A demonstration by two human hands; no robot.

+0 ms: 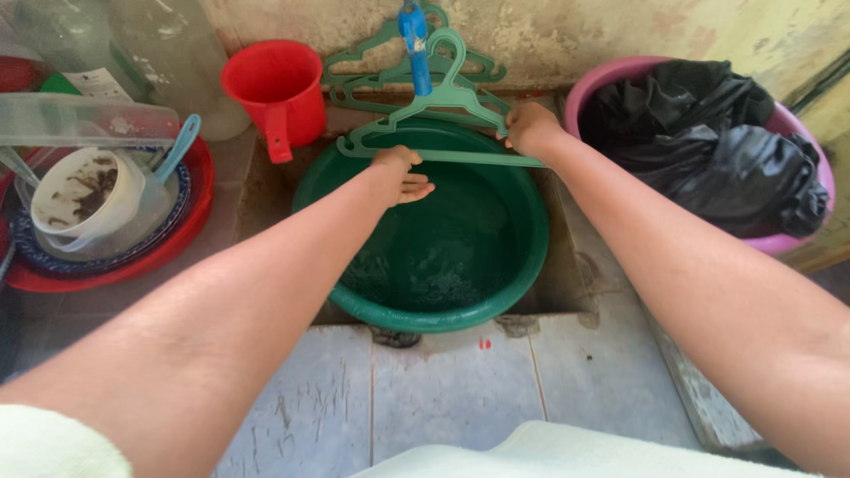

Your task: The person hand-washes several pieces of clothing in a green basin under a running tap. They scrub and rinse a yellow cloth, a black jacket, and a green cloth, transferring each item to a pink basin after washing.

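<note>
A round green basin [522, 265] holding a little water sits in a tiled sink recess. Over its far rim, both hands hold a green plastic hanger [443, 106]. My left hand [398, 174] grips the hanger's bottom bar near its left corner. My right hand [529, 129] is closed on the right end of the same hanger. More green hangers [372, 53] lie stacked behind it, against the wall under a blue tap [414, 44].
A red cup [276, 88] stands left of the hangers. At left, a red plate [168, 248] carries dirty dishes, a white bowl [84, 195] and a clear lid. At right, a pink basin [797, 243] holds black cloth [708, 150]. Pale tiles [460, 389] run along the near edge.
</note>
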